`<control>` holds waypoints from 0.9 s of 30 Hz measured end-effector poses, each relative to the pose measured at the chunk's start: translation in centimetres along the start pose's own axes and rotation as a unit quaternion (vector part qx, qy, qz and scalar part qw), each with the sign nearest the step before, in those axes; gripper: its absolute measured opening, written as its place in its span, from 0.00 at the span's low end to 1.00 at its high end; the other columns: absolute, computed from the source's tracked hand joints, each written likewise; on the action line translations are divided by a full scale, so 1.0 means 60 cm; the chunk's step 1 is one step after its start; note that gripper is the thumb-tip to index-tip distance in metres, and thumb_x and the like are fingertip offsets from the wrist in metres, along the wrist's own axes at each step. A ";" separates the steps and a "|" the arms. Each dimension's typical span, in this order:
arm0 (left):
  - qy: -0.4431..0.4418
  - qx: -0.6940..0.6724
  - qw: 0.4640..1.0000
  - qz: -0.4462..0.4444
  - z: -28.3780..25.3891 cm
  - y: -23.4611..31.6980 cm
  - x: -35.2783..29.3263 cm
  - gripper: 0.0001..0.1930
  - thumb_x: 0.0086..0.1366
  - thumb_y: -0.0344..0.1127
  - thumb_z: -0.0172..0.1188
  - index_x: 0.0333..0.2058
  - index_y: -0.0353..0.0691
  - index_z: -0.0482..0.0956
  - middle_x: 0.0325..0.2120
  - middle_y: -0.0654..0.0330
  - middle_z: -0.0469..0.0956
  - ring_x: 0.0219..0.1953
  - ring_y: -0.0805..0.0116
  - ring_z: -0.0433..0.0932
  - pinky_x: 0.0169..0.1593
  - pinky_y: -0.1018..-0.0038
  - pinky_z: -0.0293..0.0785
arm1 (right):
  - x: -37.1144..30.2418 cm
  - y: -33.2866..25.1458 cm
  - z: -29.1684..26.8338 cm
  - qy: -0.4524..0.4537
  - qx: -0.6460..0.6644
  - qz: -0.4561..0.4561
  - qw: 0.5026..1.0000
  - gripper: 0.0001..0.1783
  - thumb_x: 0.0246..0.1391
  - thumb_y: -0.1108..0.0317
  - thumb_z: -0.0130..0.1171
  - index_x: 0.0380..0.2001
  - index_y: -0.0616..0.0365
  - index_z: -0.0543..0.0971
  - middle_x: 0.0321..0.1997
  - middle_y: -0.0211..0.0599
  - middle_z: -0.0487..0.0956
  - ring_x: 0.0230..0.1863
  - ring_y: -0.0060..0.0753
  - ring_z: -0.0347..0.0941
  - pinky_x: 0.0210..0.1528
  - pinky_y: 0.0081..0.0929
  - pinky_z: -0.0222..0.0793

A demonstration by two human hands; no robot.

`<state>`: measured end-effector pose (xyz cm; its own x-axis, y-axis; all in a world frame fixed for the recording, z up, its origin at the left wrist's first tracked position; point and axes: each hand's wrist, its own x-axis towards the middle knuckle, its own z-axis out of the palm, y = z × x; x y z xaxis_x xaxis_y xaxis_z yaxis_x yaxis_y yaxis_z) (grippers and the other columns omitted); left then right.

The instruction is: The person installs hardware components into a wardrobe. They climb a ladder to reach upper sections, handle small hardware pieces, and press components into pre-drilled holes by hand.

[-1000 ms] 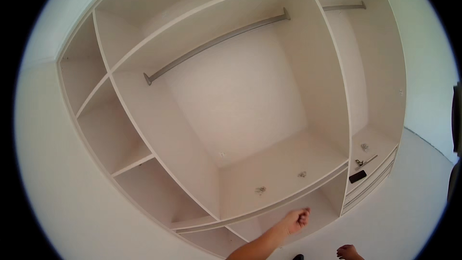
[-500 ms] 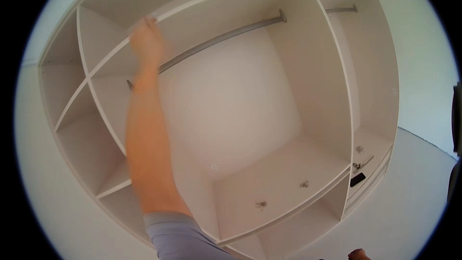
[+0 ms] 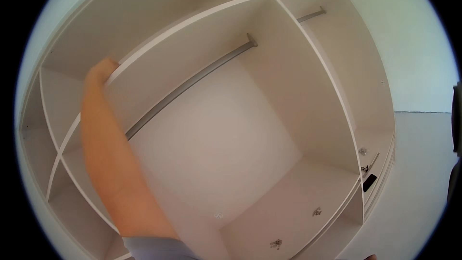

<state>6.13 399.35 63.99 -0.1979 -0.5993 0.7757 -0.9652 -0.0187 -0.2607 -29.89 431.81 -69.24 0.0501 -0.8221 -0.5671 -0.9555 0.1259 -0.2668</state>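
My left arm reaches up across a built-in cream wardrobe with white front edges. My left hand point(image 3: 102, 70) is at the front edge of the long upper shelf point(image 3: 192, 18), apparently touching it. Its fingers bend over the board and are partly hidden and blurred, so their grip does not show clearly. Below that shelf runs a grey clothes rail point(image 3: 192, 81), whose left end my forearm covers. Of my right hand point(image 3: 371, 257) only a small bit shows at the lower edge, with the fingers out of sight.
Two small heaps of metal fittings point(image 3: 275, 244) point(image 3: 316, 212) lie on the lower board. In the right compartment are a black phone-like slab point(image 3: 369, 183), another heap of fittings point(image 3: 362, 151) and a thin rod-like piece point(image 3: 374, 161). An upright divider point(image 3: 332, 79) separates the compartments.
The view has swung and tilted, so the wardrobe sits differently in it. My left hand has moved left along the upper shelf's edge. My right hand has nearly left the picture.
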 end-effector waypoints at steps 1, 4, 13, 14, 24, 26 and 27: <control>-0.015 -0.020 1.000 -0.006 0.000 0.004 -0.005 0.19 0.61 0.45 0.61 0.42 0.37 0.85 0.42 0.50 0.85 0.45 0.54 0.82 0.51 0.58 0.74 | -0.004 0.005 -0.010 -0.008 0.033 0.017 0.999 0.13 0.49 0.60 0.62 0.38 0.46 0.85 0.45 0.35 0.86 0.49 0.39 0.82 0.46 0.40 0.79; -0.060 -0.082 0.994 -0.035 0.009 0.016 -0.013 0.19 0.60 0.44 0.61 0.44 0.36 0.85 0.41 0.51 0.85 0.44 0.56 0.82 0.50 0.58 0.74 | -0.026 0.020 -0.041 -0.028 0.118 0.058 0.991 0.13 0.51 0.60 0.60 0.40 0.48 0.84 0.46 0.35 0.85 0.49 0.38 0.82 0.46 0.39 0.80; -0.029 -0.150 0.988 0.005 0.043 -0.043 0.030 0.22 0.65 0.48 0.57 0.43 0.30 0.83 0.37 0.46 0.84 0.39 0.54 0.83 0.47 0.59 0.73 | -0.115 0.079 -0.117 -0.046 0.376 0.189 0.906 0.15 0.60 0.59 0.53 0.44 0.52 0.81 0.50 0.35 0.84 0.48 0.36 0.83 0.46 0.38 0.81; -0.004 -0.138 0.990 0.022 0.045 -0.042 0.031 0.23 0.66 0.48 0.57 0.42 0.30 0.83 0.36 0.45 0.84 0.38 0.54 0.83 0.46 0.58 0.73 | -0.120 0.081 -0.118 -0.042 0.403 0.201 0.892 0.15 0.60 0.59 0.52 0.45 0.53 0.81 0.50 0.35 0.84 0.48 0.35 0.83 0.46 0.37 0.81; 0.298 -0.074 0.949 -0.068 0.051 -0.040 -0.004 0.21 0.69 0.47 0.51 0.36 0.32 0.83 0.37 0.41 0.83 0.42 0.42 0.81 0.45 0.57 0.72 | -0.215 0.113 -0.084 -0.066 0.536 0.304 0.785 0.16 0.63 0.59 0.51 0.49 0.50 0.79 0.52 0.28 0.83 0.51 0.28 0.81 0.46 0.32 0.79; 0.479 -0.115 0.869 -0.048 0.044 -0.031 -0.040 0.20 0.71 0.46 0.50 0.38 0.34 0.83 0.40 0.40 0.82 0.45 0.39 0.79 0.46 0.58 0.72 | -0.197 0.177 0.005 -0.084 0.409 0.254 0.873 0.17 0.61 0.54 0.56 0.50 0.44 0.79 0.52 0.25 0.83 0.53 0.30 0.80 0.47 0.36 0.78; 0.505 -0.130 0.851 -0.062 0.027 -0.016 -0.059 0.20 0.71 0.46 0.50 0.40 0.34 0.82 0.39 0.43 0.83 0.43 0.43 0.80 0.45 0.61 0.73 | -0.191 0.199 0.038 -0.103 0.289 0.201 0.930 0.18 0.60 0.51 0.58 0.51 0.41 0.78 0.52 0.23 0.83 0.54 0.31 0.79 0.47 0.38 0.77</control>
<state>8.03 400.20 60.61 -0.0105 0.3908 0.9204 -0.9687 0.2243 -0.1063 -41.23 444.00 -67.72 -0.1656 -0.5285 -0.8326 -0.5962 0.7262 -0.3423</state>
